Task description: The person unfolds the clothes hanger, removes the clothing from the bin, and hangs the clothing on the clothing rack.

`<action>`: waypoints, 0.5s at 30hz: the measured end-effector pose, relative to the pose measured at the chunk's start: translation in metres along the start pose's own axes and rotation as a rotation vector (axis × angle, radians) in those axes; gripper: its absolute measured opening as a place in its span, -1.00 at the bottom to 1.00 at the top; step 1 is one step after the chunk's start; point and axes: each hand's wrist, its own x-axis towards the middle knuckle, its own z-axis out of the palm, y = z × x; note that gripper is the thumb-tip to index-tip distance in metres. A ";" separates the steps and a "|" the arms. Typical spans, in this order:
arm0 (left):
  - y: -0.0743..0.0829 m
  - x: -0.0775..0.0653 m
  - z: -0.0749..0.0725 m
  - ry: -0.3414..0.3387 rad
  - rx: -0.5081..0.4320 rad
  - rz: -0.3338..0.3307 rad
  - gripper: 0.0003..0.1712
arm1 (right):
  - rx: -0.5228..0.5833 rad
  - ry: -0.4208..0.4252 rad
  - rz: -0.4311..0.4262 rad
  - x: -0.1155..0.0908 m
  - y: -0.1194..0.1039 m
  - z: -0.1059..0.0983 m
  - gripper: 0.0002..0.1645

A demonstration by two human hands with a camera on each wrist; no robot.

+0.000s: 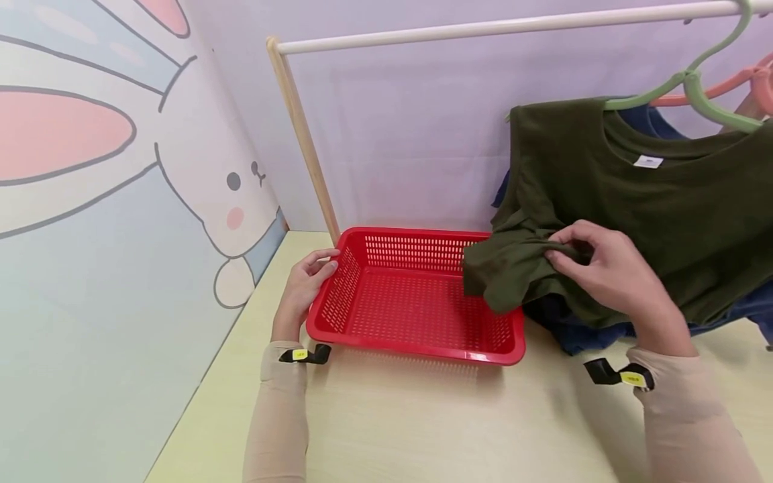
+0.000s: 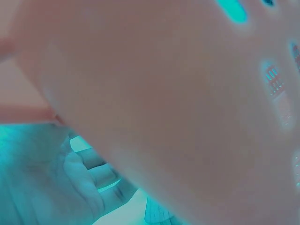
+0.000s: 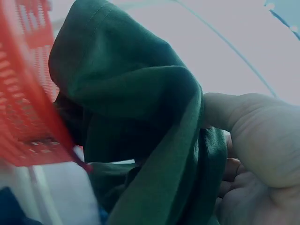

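Note:
In the head view, my left hand [image 1: 302, 285] grips the left rim of a red plastic basket [image 1: 417, 349], its thumb and fingers at the edge. A blurred surface hides much of that hand [image 2: 51, 173] in the left wrist view. My right hand [image 1: 604, 268] pinches a bunched part, seemingly the sleeve, of a dark green T-shirt [image 1: 676, 215]. The pinched cloth hangs over the basket's right end. The shirt is on a green hanger [image 1: 703, 100]. In the right wrist view, the folded green cloth [image 3: 131, 93] lies between thumb and fingers, beside the basket wall [image 3: 23, 93].
A white rail [image 1: 483, 30] with a wooden post [image 1: 308, 141] stands behind the basket. A pink hanger [image 1: 731, 84] and dark blue clothing [image 1: 580, 335] are behind the green shirt. A rabbit mural covers the left wall [image 1: 121, 335]. Everything stands over a pale wooden tabletop [image 1: 423, 429].

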 end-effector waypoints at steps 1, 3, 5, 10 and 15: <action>0.000 0.000 0.000 -0.001 0.000 -0.002 -0.43 | -0.001 0.016 0.016 -0.001 0.001 -0.005 -0.82; 0.000 0.001 0.000 -0.004 -0.005 -0.004 -0.44 | -0.001 0.045 0.046 -0.004 0.003 -0.015 -0.82; 0.000 0.001 -0.001 -0.005 -0.008 -0.007 -0.44 | 0.003 0.073 0.078 -0.007 0.004 -0.024 -0.81; 0.001 0.001 -0.002 -0.011 -0.015 -0.010 -0.44 | -0.014 0.150 0.123 -0.012 0.004 -0.040 -0.81; 0.001 0.001 -0.001 -0.015 -0.017 -0.011 -0.44 | -0.067 0.202 0.186 -0.020 0.008 -0.055 -0.75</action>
